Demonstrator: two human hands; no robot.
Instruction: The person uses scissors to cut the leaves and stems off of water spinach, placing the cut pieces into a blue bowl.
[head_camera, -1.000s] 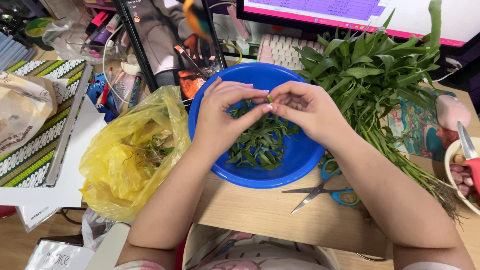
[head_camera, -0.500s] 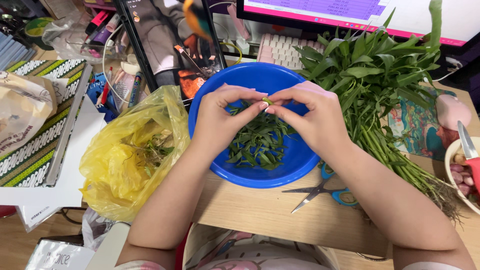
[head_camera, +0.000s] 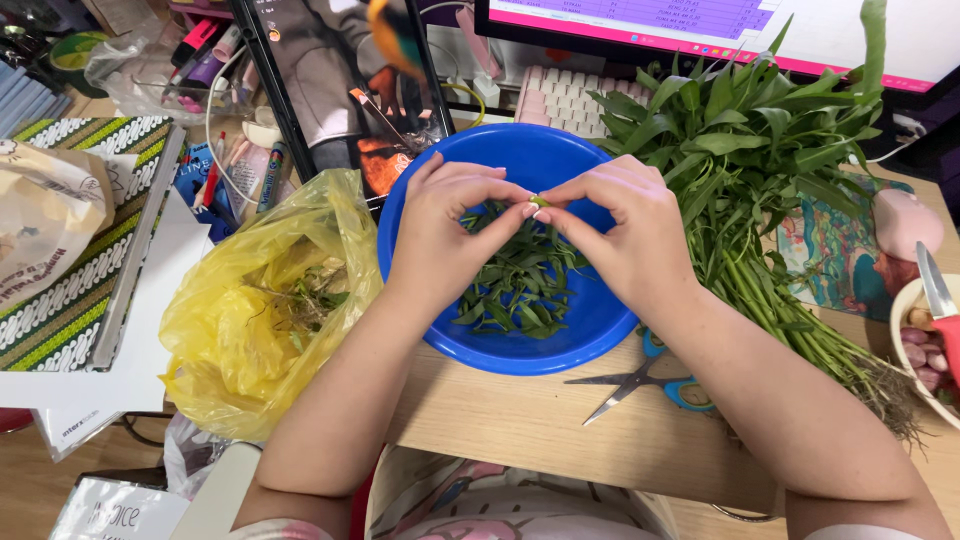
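Both hands, left hand (head_camera: 445, 225) and right hand (head_camera: 620, 225), pinch 1 stem piece (head_camera: 539, 202) above blue bowl (head_camera: 420, 175); slip risk: piece may drop outside it.

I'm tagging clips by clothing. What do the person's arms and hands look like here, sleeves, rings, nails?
Both forearms are bare. Short light sleeve edges show at the picture's bottom corners. The left hand and right hand wear no gloves or visible rings. The fingernails look pale and neat.
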